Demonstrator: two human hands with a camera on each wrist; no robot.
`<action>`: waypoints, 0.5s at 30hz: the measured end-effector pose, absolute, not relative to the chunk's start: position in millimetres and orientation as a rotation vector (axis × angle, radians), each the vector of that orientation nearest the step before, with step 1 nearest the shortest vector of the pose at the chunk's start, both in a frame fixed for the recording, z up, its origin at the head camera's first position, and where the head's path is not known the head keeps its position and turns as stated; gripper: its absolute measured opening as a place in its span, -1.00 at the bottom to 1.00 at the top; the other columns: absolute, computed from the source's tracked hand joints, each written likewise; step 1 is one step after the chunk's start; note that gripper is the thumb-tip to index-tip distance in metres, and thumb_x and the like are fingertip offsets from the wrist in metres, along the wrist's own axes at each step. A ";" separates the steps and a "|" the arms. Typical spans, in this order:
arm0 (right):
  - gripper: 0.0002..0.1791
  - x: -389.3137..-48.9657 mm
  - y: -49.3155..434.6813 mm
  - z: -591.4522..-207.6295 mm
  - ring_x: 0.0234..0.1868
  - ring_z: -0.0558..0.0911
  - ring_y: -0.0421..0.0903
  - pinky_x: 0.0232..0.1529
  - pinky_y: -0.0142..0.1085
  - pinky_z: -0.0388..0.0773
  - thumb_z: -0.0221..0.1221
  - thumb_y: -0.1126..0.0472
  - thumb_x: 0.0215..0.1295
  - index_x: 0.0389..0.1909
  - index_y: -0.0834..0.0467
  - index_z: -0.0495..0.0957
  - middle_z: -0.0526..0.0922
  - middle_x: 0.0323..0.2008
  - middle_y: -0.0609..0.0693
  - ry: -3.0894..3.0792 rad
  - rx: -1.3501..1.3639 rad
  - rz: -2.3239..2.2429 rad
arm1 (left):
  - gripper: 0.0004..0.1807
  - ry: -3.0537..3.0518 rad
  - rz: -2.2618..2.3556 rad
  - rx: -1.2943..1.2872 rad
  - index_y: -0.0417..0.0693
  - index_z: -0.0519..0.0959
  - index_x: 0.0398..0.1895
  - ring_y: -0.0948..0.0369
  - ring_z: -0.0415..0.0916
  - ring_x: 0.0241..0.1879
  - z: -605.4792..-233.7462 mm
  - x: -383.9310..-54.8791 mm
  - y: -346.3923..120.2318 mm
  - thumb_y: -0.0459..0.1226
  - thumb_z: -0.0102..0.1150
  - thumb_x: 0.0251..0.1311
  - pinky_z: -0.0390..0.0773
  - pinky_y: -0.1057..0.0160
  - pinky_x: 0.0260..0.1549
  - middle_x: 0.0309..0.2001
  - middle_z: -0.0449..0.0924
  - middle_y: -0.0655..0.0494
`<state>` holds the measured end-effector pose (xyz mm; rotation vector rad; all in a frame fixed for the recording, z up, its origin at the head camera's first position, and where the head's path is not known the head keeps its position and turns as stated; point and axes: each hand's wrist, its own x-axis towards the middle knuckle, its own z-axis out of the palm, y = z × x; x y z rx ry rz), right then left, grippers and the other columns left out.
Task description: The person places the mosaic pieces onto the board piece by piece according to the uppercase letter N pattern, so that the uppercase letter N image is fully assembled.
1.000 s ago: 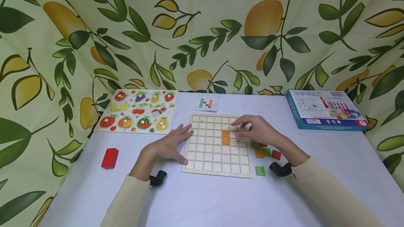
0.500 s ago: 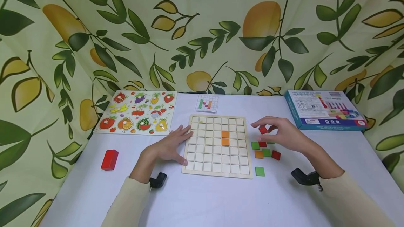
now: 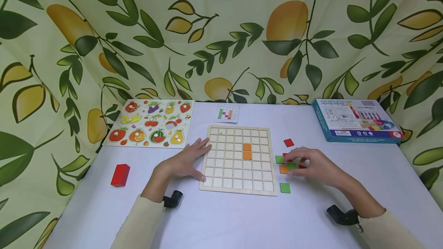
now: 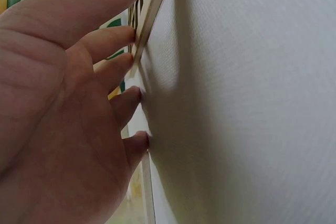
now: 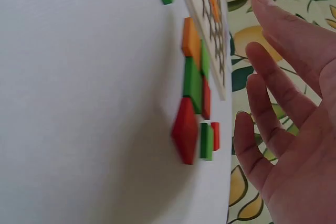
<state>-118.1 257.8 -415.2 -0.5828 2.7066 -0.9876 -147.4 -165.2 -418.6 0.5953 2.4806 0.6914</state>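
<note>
The wooden grid board [image 3: 223,191] lies mid-table, with two orange tiles [image 3: 247,151] one above the other in its cells. My left hand [image 3: 181,160] rests spread on the board's left edge; the left wrist view has its fingertips along the wooden rim [image 4: 152,17]. To the board's right, my right hand [image 3: 320,165] hovers over a loose cluster of green, red and orange tiles, partly covering it. The right wrist view shows that hand [image 5: 299,114] with nothing between thumb and fingers, apart from a green tile [image 5: 192,85] and a red tile [image 5: 185,132].
A red tile [image 3: 288,142] lies behind the cluster, and a green tile [image 3: 285,188] lies in front. A pattern card [image 3: 227,113] sits behind the board. A fruit puzzle [image 3: 147,124] and red block [image 3: 120,175] are at left, a boxed game [image 3: 358,120] at back right.
My right hand has moved from over the board to the right, then toward me above the tile cluster. The red tile behind the cluster is now uncovered. My left hand has stayed put.
</note>
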 end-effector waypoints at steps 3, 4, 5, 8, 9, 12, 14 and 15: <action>-0.64 -114.9 258.4 -421.8 -0.04 0.59 -0.18 -0.17 -0.46 0.63 0.53 0.05 0.06 -0.07 -0.10 0.77 0.76 0.00 -0.06 2.699 -0.574 -0.969 | 0.20 2.480 0.688 0.588 -0.03 0.10 0.63 -0.07 -0.38 0.70 -419.5 -147.4 -165.8 -0.09 0.61 -0.08 -0.28 -0.24 0.64 0.71 -0.22 0.08; -0.64 -114.1 258.6 -423.8 -0.05 0.57 -0.18 -0.18 -0.46 0.62 0.52 0.03 0.06 -0.07 -0.12 0.77 0.76 -0.01 -0.07 2.698 -0.577 -0.962 | 0.20 2.479 0.685 0.587 -0.03 0.09 0.63 -0.07 -0.38 0.70 -419.8 -147.4 -165.8 -0.09 0.61 -0.07 -0.28 -0.24 0.64 0.71 -0.22 0.09; -0.65 -113.4 258.6 -425.5 -0.05 0.57 -0.19 -0.18 -0.47 0.61 0.53 0.02 0.06 -0.08 -0.15 0.77 0.75 -0.02 -0.11 2.700 -0.571 -0.953 | 0.20 2.478 0.684 0.587 -0.03 0.09 0.63 -0.06 -0.39 0.70 -420.0 -147.4 -165.9 -0.09 0.61 -0.07 -0.28 -0.23 0.64 0.71 -0.23 0.09; -0.65 -112.5 258.9 -429.3 -0.08 0.54 -0.19 -0.22 -0.48 0.56 0.53 0.01 0.05 -0.08 -0.18 0.77 0.75 -0.04 -0.14 2.703 -0.583 -0.942 | 0.20 2.479 0.689 0.585 -0.02 0.09 0.63 -0.06 -0.38 0.70 -420.3 -147.7 -165.7 -0.09 0.61 -0.07 -0.28 -0.23 0.64 0.71 -0.22 0.09; -0.65 -112.5 258.8 -430.2 -0.10 0.54 -0.19 -0.24 -0.48 0.55 0.53 0.01 0.05 -0.08 -0.17 0.77 0.75 -0.05 -0.14 2.704 -0.583 -0.941 | 0.20 2.479 0.693 0.586 -0.02 0.10 0.63 -0.06 -0.38 0.70 -420.3 -147.8 -165.6 -0.09 0.61 -0.07 -0.28 -0.23 0.64 0.71 -0.22 0.09; -0.64 -112.8 258.5 -432.4 -0.10 0.53 -0.19 -0.25 -0.48 0.52 0.53 0.01 0.05 -0.08 -0.16 0.78 0.75 -0.05 -0.14 2.707 -0.575 -0.925 | 0.19 2.483 0.699 0.586 -0.02 0.11 0.63 -0.06 -0.37 0.70 -420.3 -147.9 -165.6 -0.08 0.61 -0.08 -0.28 -0.24 0.64 0.71 -0.20 0.09; -0.64 -113.2 258.0 -433.7 -0.09 0.54 -0.18 -0.24 -0.48 0.51 0.53 0.01 0.04 -0.08 -0.16 0.78 0.76 -0.05 -0.13 2.709 -0.561 -0.912 | 0.19 2.484 0.699 0.586 -0.02 0.11 0.62 -0.07 -0.36 0.70 -420.1 -147.7 -165.6 -0.08 0.61 -0.08 -0.28 -0.24 0.64 0.71 -0.20 0.08; -0.64 -113.4 257.7 -434.3 -0.08 0.54 -0.17 -0.24 -0.49 0.51 0.53 0.01 0.04 -0.08 -0.16 0.78 0.76 -0.04 -0.13 2.709 -0.553 -0.907 | 0.19 2.483 0.699 0.586 -0.02 0.11 0.62 -0.06 -0.36 0.70 -420.2 -147.5 -165.8 -0.08 0.62 -0.08 -0.28 -0.24 0.64 0.71 -0.20 0.08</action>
